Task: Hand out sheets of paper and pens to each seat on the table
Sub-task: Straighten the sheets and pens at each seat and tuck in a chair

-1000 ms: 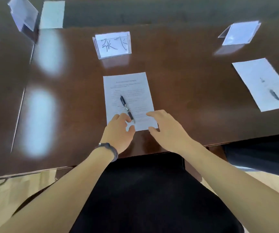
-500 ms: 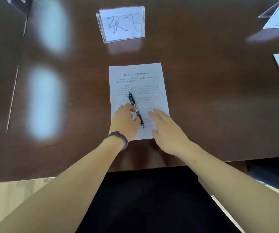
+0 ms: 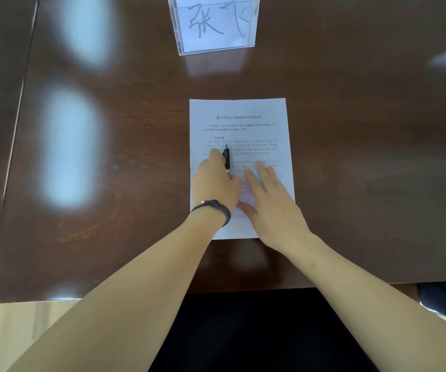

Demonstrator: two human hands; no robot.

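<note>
A printed sheet of paper (image 3: 259,124) lies flat on the dark wooden table (image 3: 364,157), straight in front of me. A black pen (image 3: 227,160) lies on the sheet, pointing away from me. My left hand (image 3: 215,183), with a dark band at the wrist, holds the pen's near end between its fingers; the lower part of the pen is hidden under that hand. My right hand (image 3: 272,202) lies flat on the lower right of the sheet with straight fingers.
A clear name-card stand (image 3: 215,25) with handwritten characters stands beyond the sheet. A seam in the tabletop (image 3: 19,103) runs along the left. A black chair (image 3: 264,334) sits under the table's near edge between my arms. Pale floor (image 3: 15,331) shows at lower left.
Both hands have slid further up the sheet. My left hand has closed on the pen and turned it from slanted to nearly straight. The view has moved closer to the table.
</note>
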